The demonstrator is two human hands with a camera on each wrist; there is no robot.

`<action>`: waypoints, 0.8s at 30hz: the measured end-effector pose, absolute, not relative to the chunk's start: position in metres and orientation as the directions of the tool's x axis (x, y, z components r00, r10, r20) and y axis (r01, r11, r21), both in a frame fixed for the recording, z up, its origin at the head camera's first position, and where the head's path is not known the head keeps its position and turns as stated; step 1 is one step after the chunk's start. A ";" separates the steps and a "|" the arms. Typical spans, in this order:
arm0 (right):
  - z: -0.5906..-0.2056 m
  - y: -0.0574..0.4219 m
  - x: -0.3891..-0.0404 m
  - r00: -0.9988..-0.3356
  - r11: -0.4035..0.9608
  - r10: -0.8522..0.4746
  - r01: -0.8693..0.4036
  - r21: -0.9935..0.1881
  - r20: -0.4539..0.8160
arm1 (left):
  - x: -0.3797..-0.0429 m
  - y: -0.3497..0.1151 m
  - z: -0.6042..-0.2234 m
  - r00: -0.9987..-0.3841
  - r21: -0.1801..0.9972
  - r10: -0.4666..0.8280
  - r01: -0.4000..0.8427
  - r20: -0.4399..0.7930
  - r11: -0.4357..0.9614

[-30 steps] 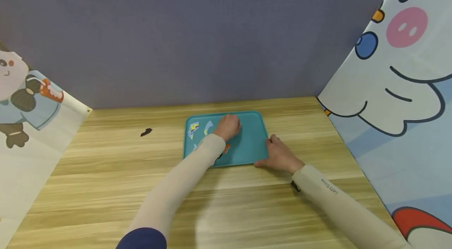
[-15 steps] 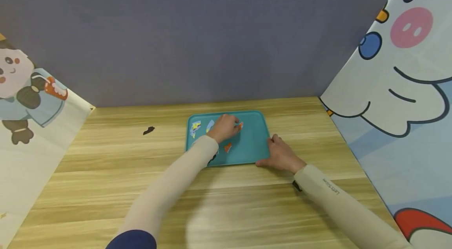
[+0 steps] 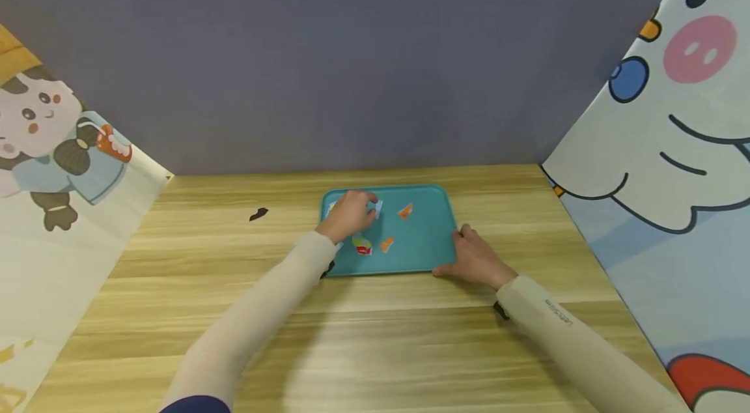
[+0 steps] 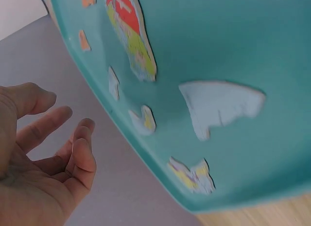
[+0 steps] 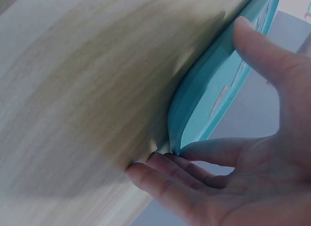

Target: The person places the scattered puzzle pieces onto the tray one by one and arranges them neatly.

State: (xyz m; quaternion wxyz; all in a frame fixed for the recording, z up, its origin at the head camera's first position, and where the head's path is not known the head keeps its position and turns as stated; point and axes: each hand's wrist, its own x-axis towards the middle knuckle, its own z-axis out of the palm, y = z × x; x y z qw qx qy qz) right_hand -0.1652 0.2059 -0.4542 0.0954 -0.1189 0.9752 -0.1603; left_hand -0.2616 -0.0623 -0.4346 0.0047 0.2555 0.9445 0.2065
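A teal tray (image 3: pixel 418 250) lies on the wooden table, bearing several irregular picture puzzle pieces. Over its left half hovers my left hand (image 3: pixel 349 214), beside a small light-blue puzzle piece (image 3: pixel 378 208). In the left wrist view that hand (image 4: pixel 53 153) has loosely bent fingers and an empty palm. To its right are an orange puzzle piece (image 3: pixel 405 211) and, nearer me, another orange piece (image 3: pixel 387 244) and a red-and-green one (image 3: pixel 362 245). My right hand (image 3: pixel 473 260) grips the tray's near right corner, thumb on the front rim and index finger at the side (image 5: pixel 209 150).
A dark brown piece (image 3: pixel 258 213) lies alone on the table (image 3: pixel 375 335), left of the tray. A grey panel (image 3: pixel 363 61) stands behind the table, with cartoon-printed panels to the left and right (image 3: pixel 691 159).
My left hand has let go of an orange puzzle piece, now lying on the tray, and moved left. The red-and-green piece is uncovered. My right hand stays at the corner; the head view has shifted slightly.
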 end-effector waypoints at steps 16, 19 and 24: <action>-0.456 0.206 -0.164 -0.954 0.916 -0.269 -0.211 -0.340 -0.134 | -0.257 -0.133 -0.422 -0.922 0.436 0.377 0.377 0.090 0.817; -0.456 0.206 -0.164 -0.953 0.916 -0.266 -0.205 -0.344 -0.142 | -0.256 -0.148 -0.421 -0.938 0.452 0.341 0.332 0.064 0.828; -0.456 0.206 -0.165 -0.954 0.918 -0.260 -0.197 -0.345 -0.149 | -0.255 -0.170 -0.420 -0.957 0.438 0.288 0.271 0.029 0.857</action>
